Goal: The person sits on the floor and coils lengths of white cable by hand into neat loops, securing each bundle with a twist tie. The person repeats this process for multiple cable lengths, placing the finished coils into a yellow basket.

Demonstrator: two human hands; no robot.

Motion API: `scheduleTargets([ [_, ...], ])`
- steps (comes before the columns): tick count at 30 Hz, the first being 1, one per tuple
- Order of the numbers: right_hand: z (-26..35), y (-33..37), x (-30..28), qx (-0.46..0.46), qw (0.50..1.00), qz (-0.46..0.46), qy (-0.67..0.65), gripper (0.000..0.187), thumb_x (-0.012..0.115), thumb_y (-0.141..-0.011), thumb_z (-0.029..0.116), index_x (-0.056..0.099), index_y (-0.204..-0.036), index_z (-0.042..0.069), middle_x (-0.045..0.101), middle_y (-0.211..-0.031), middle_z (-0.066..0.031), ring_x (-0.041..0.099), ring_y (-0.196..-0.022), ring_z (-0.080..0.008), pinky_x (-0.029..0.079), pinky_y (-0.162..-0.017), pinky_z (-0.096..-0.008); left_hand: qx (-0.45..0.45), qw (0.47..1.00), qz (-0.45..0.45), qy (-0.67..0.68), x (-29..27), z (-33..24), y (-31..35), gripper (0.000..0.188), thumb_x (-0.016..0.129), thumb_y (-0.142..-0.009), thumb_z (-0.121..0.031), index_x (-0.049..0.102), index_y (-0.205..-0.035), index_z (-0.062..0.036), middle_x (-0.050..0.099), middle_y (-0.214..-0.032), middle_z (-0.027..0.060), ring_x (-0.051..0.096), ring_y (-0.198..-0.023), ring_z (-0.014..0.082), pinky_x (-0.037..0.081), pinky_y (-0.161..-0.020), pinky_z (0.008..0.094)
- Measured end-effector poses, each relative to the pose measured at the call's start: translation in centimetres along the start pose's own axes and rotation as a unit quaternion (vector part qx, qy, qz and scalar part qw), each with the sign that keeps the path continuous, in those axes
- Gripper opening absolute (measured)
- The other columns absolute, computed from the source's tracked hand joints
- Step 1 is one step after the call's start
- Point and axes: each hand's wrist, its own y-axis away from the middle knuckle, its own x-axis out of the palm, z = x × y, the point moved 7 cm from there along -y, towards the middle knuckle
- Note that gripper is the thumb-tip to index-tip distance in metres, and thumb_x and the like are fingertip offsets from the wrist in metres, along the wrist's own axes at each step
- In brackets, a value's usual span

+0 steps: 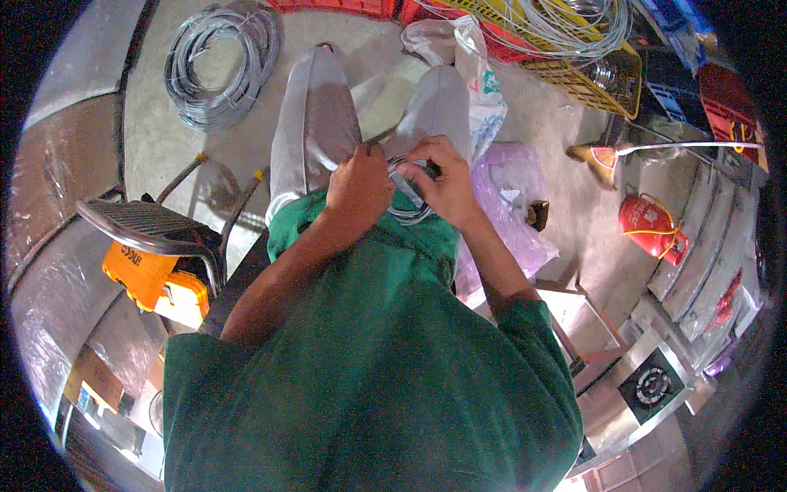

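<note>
Over my lap, a small coil of thin grey wire (408,218) hangs between my two hands. My left hand (361,187) is closed with its back turned up, at the left side of the loop. What its fingertips hold is hidden, but the wire runs in beside them. On the loop's right side, my right hand (443,177) has its thumb and fingers curled round the wire strands. The lower part of the coil rests close against my green shirt (369,344).
A large coil of grey wire (261,70) lies on the concrete floor ahead left. More wire loops (566,41) spill over a yellow crate (627,86). A step stool (156,225) stands left; a purple plastic bag (525,246), broom (602,160) and red container (648,225) are right.
</note>
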Motion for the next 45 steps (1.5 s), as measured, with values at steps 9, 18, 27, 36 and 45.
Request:
scheduleTargets([
  [9,-0.2,0.8,0.2,-0.039,0.997,0.005,0.071,0.023,0.071,-0.079,0.007,0.063,-0.101,0.007,0.059,-0.107,-0.0192,0.058,-0.100,-0.0401,0.050,-0.088,-0.0445,-0.012,0.996,0.042,-0.079,1.6,-0.9,-0.9,0.027,0.060,-0.084,-0.012,0.052,-0.104,0.0050,0.060,-0.101,0.0241,0.068,-0.085,0.0402,0.058,-0.072,0.0456],
  [18,-2.7,1.3,1.7,0.088,0.994,-0.056,0.014,0.024,0.070,-0.075,-0.003,0.061,-0.096,0.005,0.058,-0.099,-0.0157,0.060,-0.093,-0.0358,0.051,-0.081,-0.0410,-0.002,0.993,0.047,-0.106,1.4,-1.0,-2.2,0.024,0.058,-0.086,-0.009,0.053,-0.105,0.0046,0.061,-0.103,0.0242,0.068,-0.090,0.0406,0.057,-0.074,0.0471],
  [27,-0.8,1.1,-0.3,0.001,0.997,-0.053,0.063,0.017,0.068,-0.079,0.004,0.066,-0.096,0.006,0.060,-0.097,-0.0160,0.058,-0.095,-0.0359,0.049,-0.084,-0.0434,0.025,0.993,0.026,-0.115,0.5,-2.6,-3.3,0.023,0.058,-0.087,-0.011,0.054,-0.102,0.0052,0.062,-0.097,0.0273,0.066,-0.089,0.0445,0.055,-0.075,0.0515],
  [36,-1.3,1.7,0.7,-0.008,0.994,-0.028,0.106,0.026,0.069,-0.079,0.007,0.061,-0.103,0.006,0.055,-0.103,-0.0199,0.053,-0.100,-0.0397,0.046,-0.088,-0.0455,0.073,0.989,0.075,-0.105,1.2,-2.7,-3.5,0.023,0.061,-0.082,-0.011,0.057,-0.097,0.0055,0.063,-0.091,0.0301,0.064,-0.088,0.0467,0.052,-0.075,0.0537],
  [45,-2.7,1.7,0.8,0.025,0.995,0.001,0.097,0.023,0.070,-0.079,0.014,0.059,-0.097,0.005,0.055,-0.100,-0.0208,0.052,-0.098,-0.0402,0.046,-0.086,-0.0460,0.060,0.993,0.076,-0.074,1.6,-1.4,-3.4,0.032,0.069,-0.081,-0.019,0.058,-0.096,0.0068,0.066,-0.092,0.0292,0.063,-0.090,0.0480,0.052,-0.078,0.0523],
])
